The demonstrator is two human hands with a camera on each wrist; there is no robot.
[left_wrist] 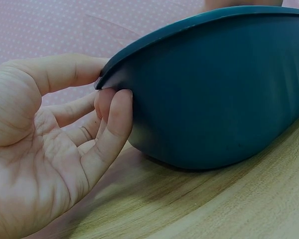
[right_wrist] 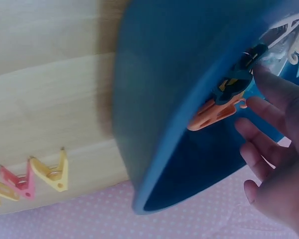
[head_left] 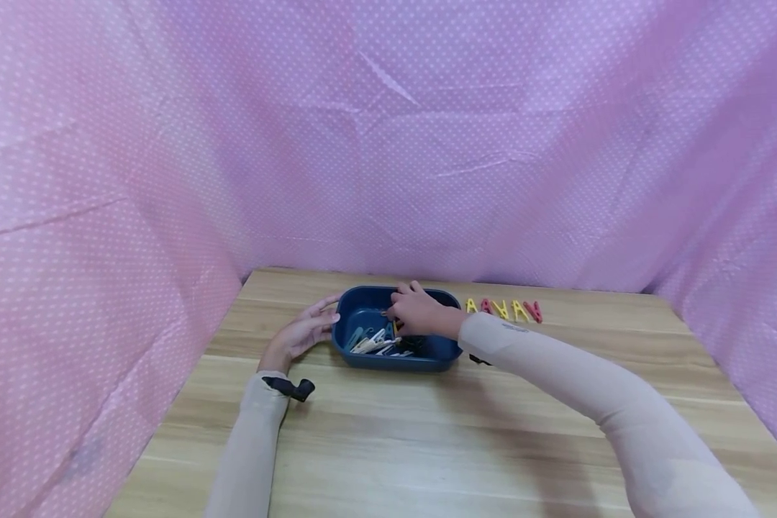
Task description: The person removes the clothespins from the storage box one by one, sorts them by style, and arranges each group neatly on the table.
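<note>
left hand (head_left: 304, 332) pinching rim of blue tub (head_left: 398, 365) on desk (head_left: 388, 432); right hand (head_left: 421, 311) loose-fingered inside, at clothespins (head_left: 372, 344). five yellow and red pegs (head_left: 502, 311) lined up beside tub.

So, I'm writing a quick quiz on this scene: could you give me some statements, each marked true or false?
1. The left hand grips the basin by its rim. True.
2. The right hand rests on the table. False: it reaches into the basin.
3. Five clips lie in a row right of the basin. True.
4. That row is all yellow. False: two are red.
5. An orange clip lies inside the basin. True.
</note>
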